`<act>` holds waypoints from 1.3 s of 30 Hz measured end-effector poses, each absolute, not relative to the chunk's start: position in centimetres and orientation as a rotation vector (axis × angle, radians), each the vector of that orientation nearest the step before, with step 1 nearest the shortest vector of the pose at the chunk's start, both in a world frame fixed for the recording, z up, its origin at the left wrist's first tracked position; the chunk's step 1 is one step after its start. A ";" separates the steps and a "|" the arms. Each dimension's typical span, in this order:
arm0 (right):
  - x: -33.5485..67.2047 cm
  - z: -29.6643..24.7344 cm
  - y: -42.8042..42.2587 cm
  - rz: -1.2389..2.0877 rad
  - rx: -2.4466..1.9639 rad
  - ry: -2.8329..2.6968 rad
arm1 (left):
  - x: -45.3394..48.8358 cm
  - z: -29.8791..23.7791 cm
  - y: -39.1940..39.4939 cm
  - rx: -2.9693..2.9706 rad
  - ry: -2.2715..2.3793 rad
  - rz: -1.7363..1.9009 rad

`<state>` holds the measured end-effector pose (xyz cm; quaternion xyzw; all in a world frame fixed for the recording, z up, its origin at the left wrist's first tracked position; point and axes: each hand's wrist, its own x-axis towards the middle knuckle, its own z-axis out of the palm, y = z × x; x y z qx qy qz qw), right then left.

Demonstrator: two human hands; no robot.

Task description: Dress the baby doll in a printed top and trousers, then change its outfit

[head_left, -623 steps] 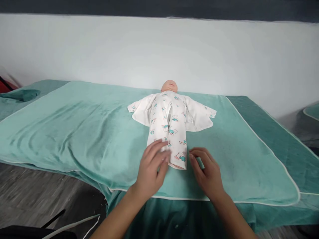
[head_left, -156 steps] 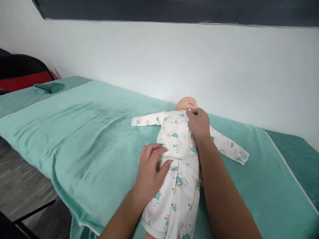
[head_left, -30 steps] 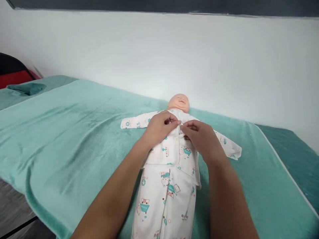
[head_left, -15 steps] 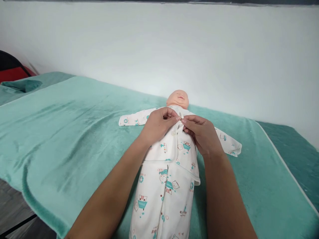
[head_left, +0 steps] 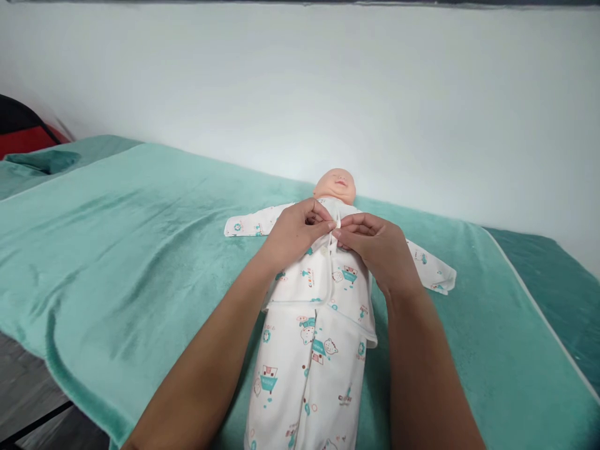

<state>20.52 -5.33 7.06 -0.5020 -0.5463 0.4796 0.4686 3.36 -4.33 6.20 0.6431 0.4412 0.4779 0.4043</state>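
With narrow pinches, my left hand (head_left: pixel 299 234) and right hand (head_left: pixel 382 248) hold the front edge of the printed top (head_left: pixel 344 294); the doll's head (head_left: pixel 335 185) lies at twelve o'clock from them, the trousers (head_left: pixel 323 381) near six, on the green blanket (head_left: pixel 140 250).

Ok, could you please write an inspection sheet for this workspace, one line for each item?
Surface: green blanket, wrinkled, over darker green cover.
Job's things: doll face up, in printed white top and matching trousers.
Clutter: bunched green cloth, far left.
Hands: left hand and right hand pinch the top's front opening near the neck.
Cables: nothing seen.
Surroundings: white wall behind; red-and-black object at left, cut off by frame.
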 end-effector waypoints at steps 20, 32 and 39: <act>17.9 8.3 -6.3 0.572 -1.572 -1.687 | 2.7 6.6 -4.5 1.723 1.061 1.108; 16.8 9.0 -7.7 0.209 -1.753 -2.000 | 3.3 6.2 -4.4 1.626 1.091 1.137; 17.7 10.4 -8.6 0.420 -1.707 -2.026 | 2.6 6.7 -4.6 1.662 1.120 1.121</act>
